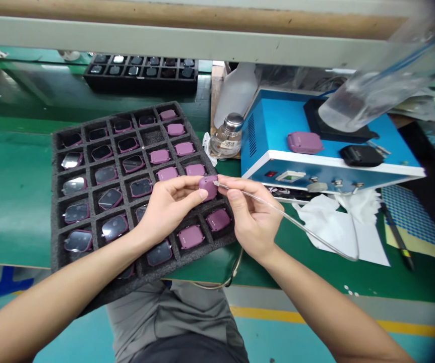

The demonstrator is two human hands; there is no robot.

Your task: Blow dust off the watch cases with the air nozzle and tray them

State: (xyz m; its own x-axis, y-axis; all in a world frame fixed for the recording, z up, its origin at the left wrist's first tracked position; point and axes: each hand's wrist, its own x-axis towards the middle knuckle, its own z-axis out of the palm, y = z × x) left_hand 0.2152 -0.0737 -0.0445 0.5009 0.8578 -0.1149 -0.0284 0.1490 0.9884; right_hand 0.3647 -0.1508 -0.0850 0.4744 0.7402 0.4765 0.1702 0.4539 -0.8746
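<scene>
Forearms [69, 275] reached over the foam tray [55, 212], where the left hand [170, 204] gripped a pink case [208, 187] and the right hand [249, 217] pinched a thin tube [296, 223] against it.

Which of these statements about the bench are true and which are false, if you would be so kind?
The left hand holds a purple casing: true.
The right hand holds a thin clear tube: true.
Every casing in the foam tray lies purple side up: false, many show a dark glossy face.
The glass bottle stands on the blue machine: false, it stands beside it.
A black casing lies on the blue machine: true.
</scene>
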